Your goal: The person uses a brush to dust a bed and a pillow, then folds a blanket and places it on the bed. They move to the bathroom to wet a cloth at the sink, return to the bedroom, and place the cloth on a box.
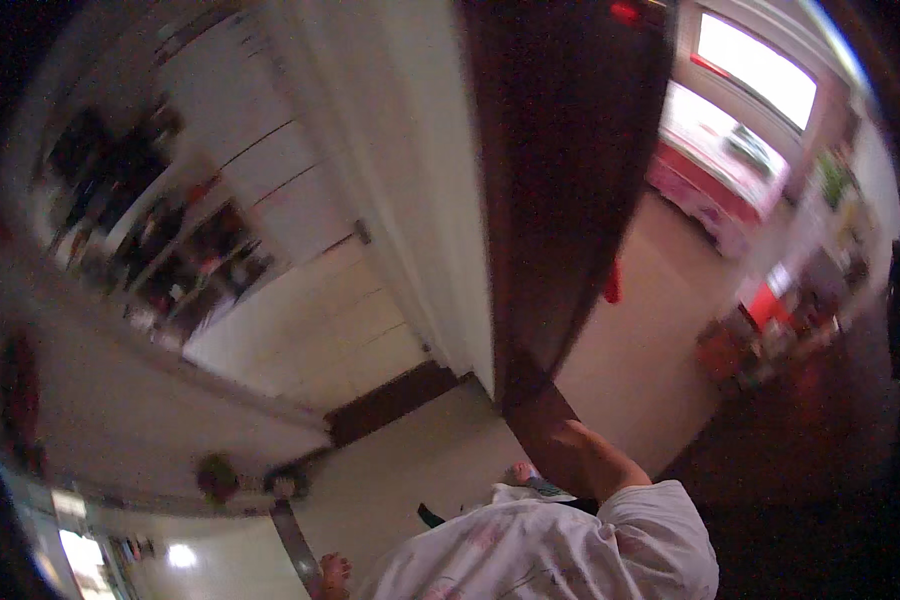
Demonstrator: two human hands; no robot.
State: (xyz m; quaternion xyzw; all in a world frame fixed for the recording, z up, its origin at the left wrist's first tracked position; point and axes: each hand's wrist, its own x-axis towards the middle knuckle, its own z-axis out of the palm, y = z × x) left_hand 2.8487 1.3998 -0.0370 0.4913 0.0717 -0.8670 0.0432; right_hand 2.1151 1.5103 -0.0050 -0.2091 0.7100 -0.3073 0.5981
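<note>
My left hand [335,568] shows at the bottom edge, low beside my body. It is small and blurred, and I see nothing clearly held in it. My right forearm [607,457] reaches from a pale patterned sleeve [656,517] towards the foot of a dark brown door [562,150]. The right hand itself is lost in the dark there, so its grip cannot be made out. Below me, one foot [523,472] in a sandal stands by the dark strip of the doorway floor [529,424].
Beyond the door, a room holds a bed [720,165] with a pink cover and a cluttered low table [742,345]. A pale wall [420,150] adjoins the door. To the left, past a dark threshold [390,401], stand crowded shelves [187,255]. A round green object [216,478] lies further left.
</note>
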